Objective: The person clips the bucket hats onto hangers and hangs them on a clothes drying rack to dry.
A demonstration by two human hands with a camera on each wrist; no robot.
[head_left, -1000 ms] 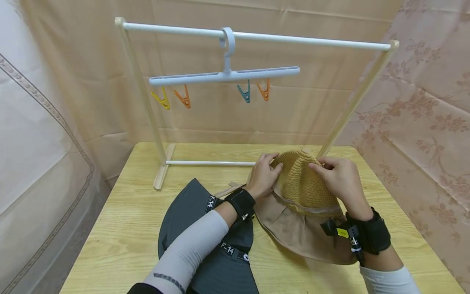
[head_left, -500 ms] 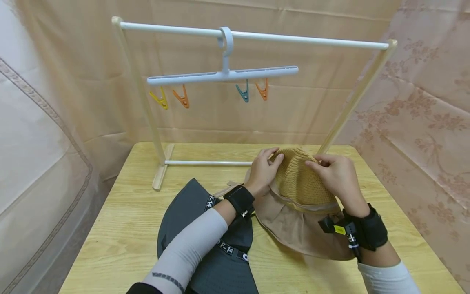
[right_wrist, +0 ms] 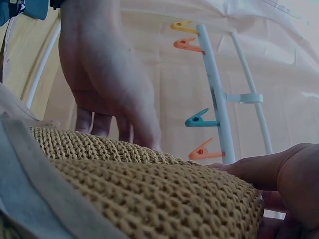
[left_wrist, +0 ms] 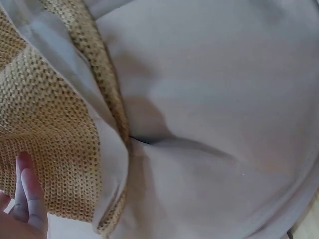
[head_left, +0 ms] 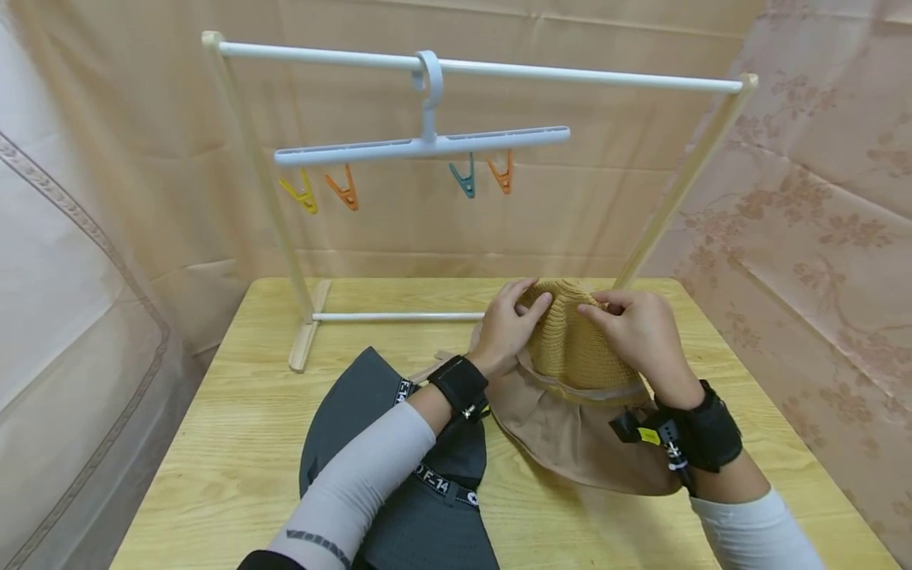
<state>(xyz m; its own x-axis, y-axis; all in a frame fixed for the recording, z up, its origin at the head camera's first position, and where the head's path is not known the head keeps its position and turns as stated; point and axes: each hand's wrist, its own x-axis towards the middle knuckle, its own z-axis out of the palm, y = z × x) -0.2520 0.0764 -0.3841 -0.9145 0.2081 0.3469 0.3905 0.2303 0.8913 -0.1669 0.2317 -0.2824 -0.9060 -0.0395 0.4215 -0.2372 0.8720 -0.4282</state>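
Rack [head_left: 321,55] stood at the rear of a wood-grain table [head_left: 214,451]. Pale blue hanger [head_left: 427,147] hung from its white top bar. Below the hanger, left to right: yellow clip [head_left: 308,200], orange clip [head_left: 350,197], teal clip [head_left: 469,187], second orange clip [head_left: 506,179]. Dark grey hat [head_left: 349,419], lettered band, lay on the table. Beige curtain [head_left: 442,229] behind; floral curtain [head_left: 805,317] at right.

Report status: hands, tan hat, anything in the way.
Left hand and right hand both gripping tan hat by its woven crown. Hat not on hanger. Nearest clutter: dark hat alongside, left forearm crossing over it.
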